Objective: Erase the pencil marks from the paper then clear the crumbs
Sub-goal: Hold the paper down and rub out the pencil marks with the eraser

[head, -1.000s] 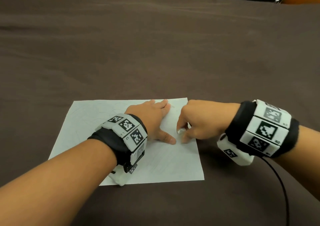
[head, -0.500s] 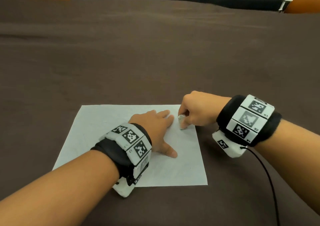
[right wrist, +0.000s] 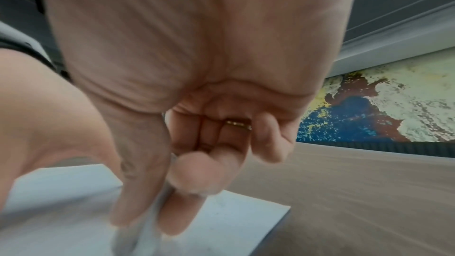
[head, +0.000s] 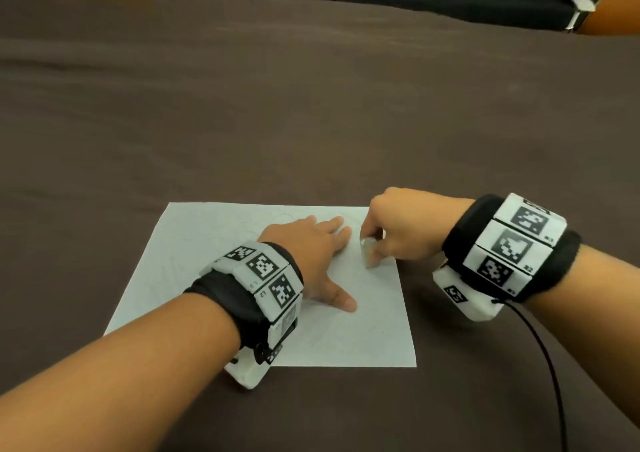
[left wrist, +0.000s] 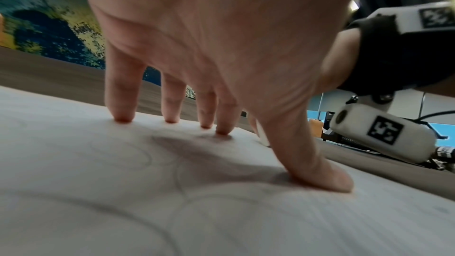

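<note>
Flat on the brown tablecloth (head: 311, 105) lies a white sheet of paper (head: 194, 243), near the person's edge of the table. Toward the sheet's left side faint curved pencil marks (left wrist: 147, 155) show on it; the left wrist view gives them clearly as looping grey lines. Next, the left hand (head: 311, 261) rests on the middle of the paper with its fingers (left wrist: 120, 104) straight and spread, their tips pressing on the sheet, and the thumb stretched out toward the person. Just to the right of those fingertips, close to the paper's far right corner, the right hand (head: 398, 233) has its fingers curled and pinches a small white eraser (head: 367, 252) between thumb and fingertips, the eraser's lower end touching the paper. In the right wrist view the eraser is blurred. Both wrists wear black bands with white marker blocks, and a thin black cable (head: 547, 365) runs from the right band across the cloth toward the person.
</note>
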`<state>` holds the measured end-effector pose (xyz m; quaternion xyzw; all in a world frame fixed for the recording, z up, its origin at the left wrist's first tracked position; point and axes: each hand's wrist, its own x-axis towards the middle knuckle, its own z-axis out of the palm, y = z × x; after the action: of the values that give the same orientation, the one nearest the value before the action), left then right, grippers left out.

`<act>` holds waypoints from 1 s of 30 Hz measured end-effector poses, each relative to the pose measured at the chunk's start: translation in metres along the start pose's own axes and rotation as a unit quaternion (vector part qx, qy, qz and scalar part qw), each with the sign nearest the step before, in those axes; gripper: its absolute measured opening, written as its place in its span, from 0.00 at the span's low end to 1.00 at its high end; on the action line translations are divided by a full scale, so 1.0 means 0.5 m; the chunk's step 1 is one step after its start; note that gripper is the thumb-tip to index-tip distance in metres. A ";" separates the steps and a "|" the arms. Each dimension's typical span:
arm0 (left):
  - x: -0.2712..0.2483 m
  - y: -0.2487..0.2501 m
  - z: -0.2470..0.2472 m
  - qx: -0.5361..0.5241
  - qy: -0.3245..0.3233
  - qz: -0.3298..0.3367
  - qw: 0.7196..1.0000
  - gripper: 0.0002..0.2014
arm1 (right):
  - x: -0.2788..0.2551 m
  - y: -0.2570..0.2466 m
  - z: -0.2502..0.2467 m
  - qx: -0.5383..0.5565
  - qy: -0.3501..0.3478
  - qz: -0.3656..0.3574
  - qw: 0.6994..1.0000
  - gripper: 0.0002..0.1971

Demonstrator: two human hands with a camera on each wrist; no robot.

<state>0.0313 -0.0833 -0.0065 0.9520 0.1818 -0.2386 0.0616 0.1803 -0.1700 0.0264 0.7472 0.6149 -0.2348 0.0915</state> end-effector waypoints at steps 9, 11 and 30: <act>0.002 -0.001 0.004 -0.007 -0.001 -0.005 1.000 0.57 | -0.043 -0.015 0.050 0.024 -0.034 -0.039 0.998 0.08; 0.001 0.000 0.005 -0.006 0.000 -0.006 1.000 0.58 | -0.039 -0.016 0.041 0.021 -0.036 -0.033 0.999 0.10; 0.000 -0.001 0.004 -0.008 0.000 -0.005 1.000 0.57 | -0.029 -0.030 0.028 0.014 -0.044 -0.037 0.998 0.06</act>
<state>0.0302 -0.0834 -0.0080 0.9507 0.1883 -0.2371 0.0676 0.1604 -0.1852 0.0233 0.7142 0.6343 -0.2788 0.0994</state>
